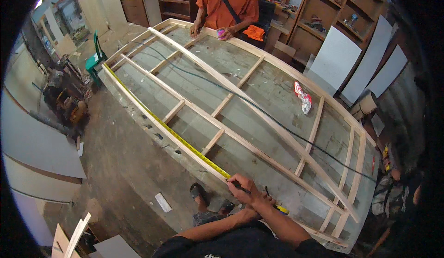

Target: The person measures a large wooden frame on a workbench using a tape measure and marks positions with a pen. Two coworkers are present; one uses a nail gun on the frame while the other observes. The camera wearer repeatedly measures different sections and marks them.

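My right hand grips a dark pen or pencil, its tip at the front rail of a wooden frame. A yellow tape measure blade lies extended along that rail from the far left corner to my right hand. My forearms cross. Partly hidden beneath my right wrist, my left hand is at the yellow tape measure case, its fingers mostly out of sight. A long loose wooden strip lies diagonally over the frame's crosspieces.
A dark cable runs across the frame. A crumpled plastic bag lies inside it. Across the table, another person rests both hands at the far rail. A green chair stands left; white panels lean right.
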`<state>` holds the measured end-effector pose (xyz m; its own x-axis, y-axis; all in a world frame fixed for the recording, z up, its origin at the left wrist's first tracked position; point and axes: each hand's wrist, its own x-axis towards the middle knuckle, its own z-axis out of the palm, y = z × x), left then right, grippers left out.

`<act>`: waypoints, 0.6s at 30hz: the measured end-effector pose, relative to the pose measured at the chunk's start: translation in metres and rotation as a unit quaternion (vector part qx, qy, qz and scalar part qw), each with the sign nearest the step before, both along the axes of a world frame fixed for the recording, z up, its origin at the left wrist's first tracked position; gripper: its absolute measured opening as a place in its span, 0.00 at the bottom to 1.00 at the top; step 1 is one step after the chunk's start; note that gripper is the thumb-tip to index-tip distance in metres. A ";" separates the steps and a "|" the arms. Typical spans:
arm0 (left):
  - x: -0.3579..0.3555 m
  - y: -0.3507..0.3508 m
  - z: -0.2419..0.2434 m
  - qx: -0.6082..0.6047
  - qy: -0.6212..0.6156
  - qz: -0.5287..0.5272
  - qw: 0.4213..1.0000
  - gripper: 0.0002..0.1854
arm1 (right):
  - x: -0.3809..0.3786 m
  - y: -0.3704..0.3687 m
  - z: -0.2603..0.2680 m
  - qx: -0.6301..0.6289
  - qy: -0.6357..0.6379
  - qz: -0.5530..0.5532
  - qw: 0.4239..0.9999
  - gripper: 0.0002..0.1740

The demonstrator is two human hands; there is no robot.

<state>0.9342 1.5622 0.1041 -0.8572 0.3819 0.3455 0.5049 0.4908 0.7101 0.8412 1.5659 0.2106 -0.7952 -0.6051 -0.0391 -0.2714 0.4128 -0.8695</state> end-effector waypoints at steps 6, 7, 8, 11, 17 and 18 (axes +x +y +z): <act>-0.007 0.012 0.008 0.107 -0.060 0.044 0.992 0.12 | 0.004 0.024 0.026 -0.055 0.038 -0.082 0.994 0.10; -0.011 0.015 0.014 0.131 -0.079 0.052 0.987 0.12 | 0.004 0.034 0.032 -0.057 0.056 -0.087 0.993 0.11; -0.016 0.016 0.020 0.102 -0.130 0.049 0.985 0.12 | 0.005 0.046 0.037 -0.056 0.071 -0.092 0.992 0.11; -0.026 0.010 0.038 -0.177 -0.043 -0.014 0.983 0.12 | 0.014 0.089 0.047 -0.034 0.106 -0.113 0.987 0.11; -0.029 0.000 0.055 -0.186 -0.073 -0.043 0.979 0.16 | 0.047 0.167 0.032 0.072 0.164 -0.159 0.971 0.16; -0.027 0.001 0.056 -0.199 -0.048 -0.027 0.979 0.17 | 0.054 0.175 0.027 0.097 0.164 -0.157 0.969 0.18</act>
<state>0.9068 1.5630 0.1601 -0.8527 0.5162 0.0803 0.4791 0.7116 0.5140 0.8952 1.7413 0.2372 -0.9278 -0.3379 0.1580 -0.3546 0.6674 -0.6548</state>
